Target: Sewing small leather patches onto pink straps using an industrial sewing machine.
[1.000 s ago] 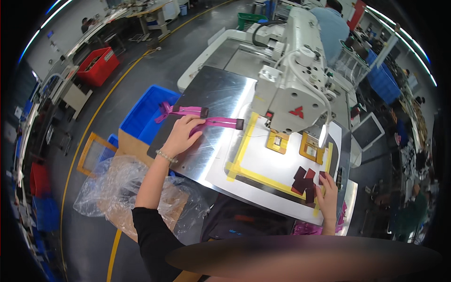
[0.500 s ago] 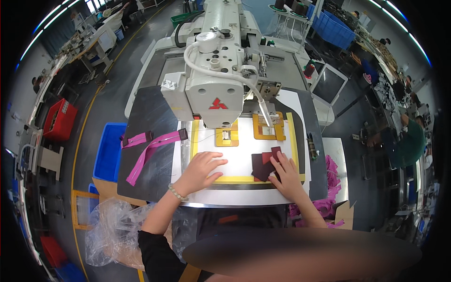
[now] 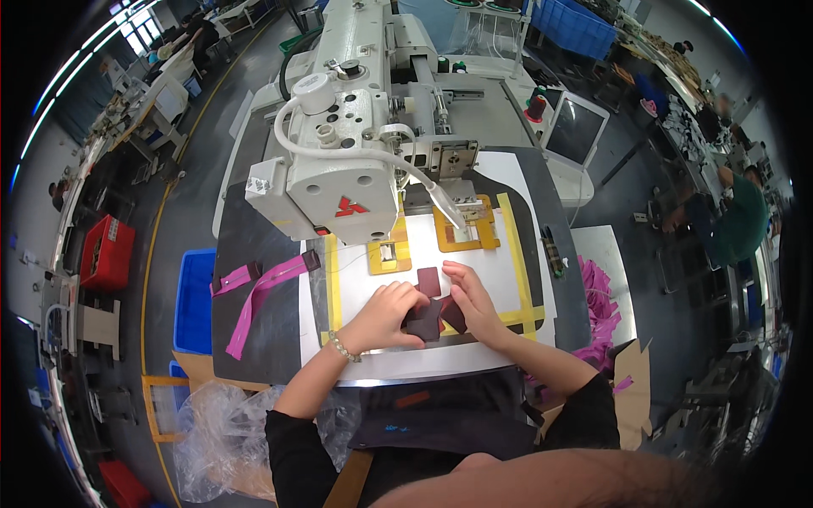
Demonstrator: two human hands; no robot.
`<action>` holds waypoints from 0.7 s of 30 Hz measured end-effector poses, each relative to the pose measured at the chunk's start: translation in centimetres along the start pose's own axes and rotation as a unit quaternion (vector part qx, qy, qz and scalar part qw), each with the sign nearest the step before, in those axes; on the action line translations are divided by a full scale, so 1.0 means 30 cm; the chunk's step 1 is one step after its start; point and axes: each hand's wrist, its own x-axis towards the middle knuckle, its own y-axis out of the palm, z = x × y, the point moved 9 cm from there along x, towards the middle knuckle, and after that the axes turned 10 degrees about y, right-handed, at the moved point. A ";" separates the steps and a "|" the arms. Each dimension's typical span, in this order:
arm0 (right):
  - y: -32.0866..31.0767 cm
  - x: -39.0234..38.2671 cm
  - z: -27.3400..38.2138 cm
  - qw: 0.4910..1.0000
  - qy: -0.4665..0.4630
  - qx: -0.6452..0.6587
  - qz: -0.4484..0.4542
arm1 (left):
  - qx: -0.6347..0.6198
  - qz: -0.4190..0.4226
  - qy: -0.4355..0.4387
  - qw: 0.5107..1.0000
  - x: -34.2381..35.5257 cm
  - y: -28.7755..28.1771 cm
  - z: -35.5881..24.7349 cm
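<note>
Several small dark maroon fabric patches lie on the white sheet (image 3: 496,284) in front of the sewing machine head (image 3: 339,182). My left hand (image 3: 383,319) reaches them from the left, its thumb and fingers spread around the edge of the largest patch (image 3: 426,325). A smaller rectangular patch (image 3: 429,281) lies just beyond it. On the right, my right hand (image 3: 477,306) has its fingers stretched out, and a dark patch (image 3: 453,315) shows beside its palm. The thumb of that hand is hidden. Two yellow clamp frames, one left (image 3: 389,256) and one right (image 3: 466,229), stand behind the patches.
Pink zipper strips (image 3: 269,292) with dark ends lie on the table's left. A small dark tool (image 3: 552,252) rests at the right edge. Pink strips (image 3: 600,305) pile up beyond it. A blue bin (image 3: 195,300) and clear plastic bag (image 3: 224,432) flank the left side.
My left hand has moved right to the patches. My right hand has shifted left with them, and they now lie more spread apart. The whole view has also shifted.
</note>
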 end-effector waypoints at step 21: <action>0.123 0.099 -0.019 0.936 0.235 0.136 0.223 | 0.259 -0.210 0.186 0.924 -0.067 -0.106 -0.075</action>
